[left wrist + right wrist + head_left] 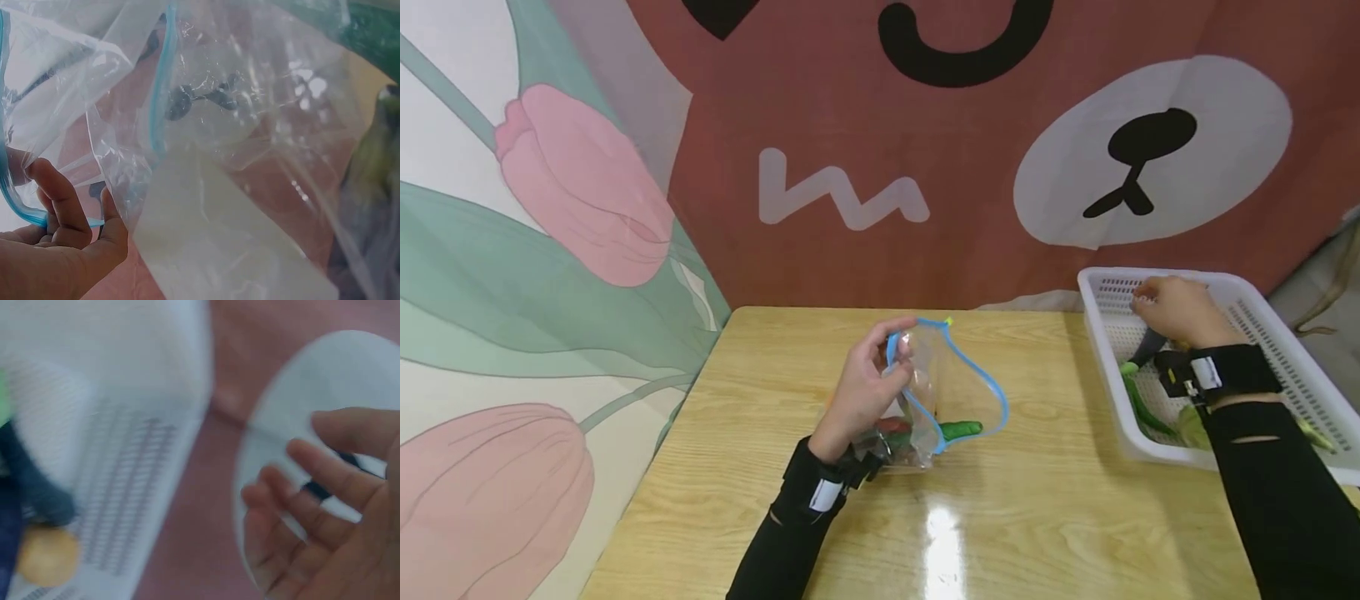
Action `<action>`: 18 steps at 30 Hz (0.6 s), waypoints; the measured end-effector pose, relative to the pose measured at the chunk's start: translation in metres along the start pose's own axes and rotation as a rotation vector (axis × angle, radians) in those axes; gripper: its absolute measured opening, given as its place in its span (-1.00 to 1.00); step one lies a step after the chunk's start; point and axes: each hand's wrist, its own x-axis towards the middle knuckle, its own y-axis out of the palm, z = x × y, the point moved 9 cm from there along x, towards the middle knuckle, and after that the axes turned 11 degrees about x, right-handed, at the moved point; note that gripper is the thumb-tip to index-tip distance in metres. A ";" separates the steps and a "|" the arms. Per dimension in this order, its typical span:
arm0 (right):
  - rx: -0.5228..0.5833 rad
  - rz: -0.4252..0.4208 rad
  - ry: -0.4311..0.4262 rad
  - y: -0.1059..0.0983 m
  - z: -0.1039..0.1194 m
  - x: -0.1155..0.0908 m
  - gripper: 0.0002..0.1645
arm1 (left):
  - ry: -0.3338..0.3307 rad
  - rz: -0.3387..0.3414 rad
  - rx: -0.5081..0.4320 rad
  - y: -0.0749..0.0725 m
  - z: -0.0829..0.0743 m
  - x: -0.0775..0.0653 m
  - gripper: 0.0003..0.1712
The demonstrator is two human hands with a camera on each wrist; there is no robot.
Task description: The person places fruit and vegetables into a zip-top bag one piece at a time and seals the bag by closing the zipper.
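My left hand (868,387) pinches the rim of a clear zip bag (970,375) with a blue zip edge, its mouth spread toward the right. Inside the bag lie a green cucumber-like vegetable (961,430) and something reddish (893,425), partly hidden by the hand and plastic folds. In the left wrist view, fingers (65,209) grip the blue edge. Over the far part of a white plastic basket (1105,367), my right hand (1183,310) hangs with loosely bent fingers. The right wrist view shows nothing held in that hand (325,512).
The basket holds a dark eggplant-like vegetable (1148,346), a long green pepper-like one (1144,410), a pale green piece (1191,427) and a round orange-yellow item (50,556). Both stand on a wooden table (1015,517), against a printed cloth (970,250) behind.
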 end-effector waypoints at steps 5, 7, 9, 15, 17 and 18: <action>-0.129 0.168 0.113 0.023 -0.047 -0.005 -0.42 | -0.019 0.014 0.001 0.004 0.001 -0.001 -0.47; -0.194 0.213 0.140 0.030 -0.059 -0.007 -0.34 | -0.022 0.022 0.004 0.005 -0.001 -0.001 -0.47; -0.233 0.249 0.166 0.036 -0.070 -0.008 -0.28 | -0.024 0.025 0.006 0.005 -0.009 -0.002 -0.48; -0.289 0.285 0.192 0.049 -0.081 -0.006 -0.35 | -0.030 0.022 0.014 0.003 -0.029 -0.004 -0.49; -0.291 0.302 0.185 0.052 -0.083 -0.007 -0.36 | -0.027 0.020 0.014 0.003 -0.030 -0.004 -0.49; -0.290 0.307 0.179 0.054 -0.083 -0.007 -0.36 | -0.025 0.019 0.012 0.003 -0.031 -0.003 -0.49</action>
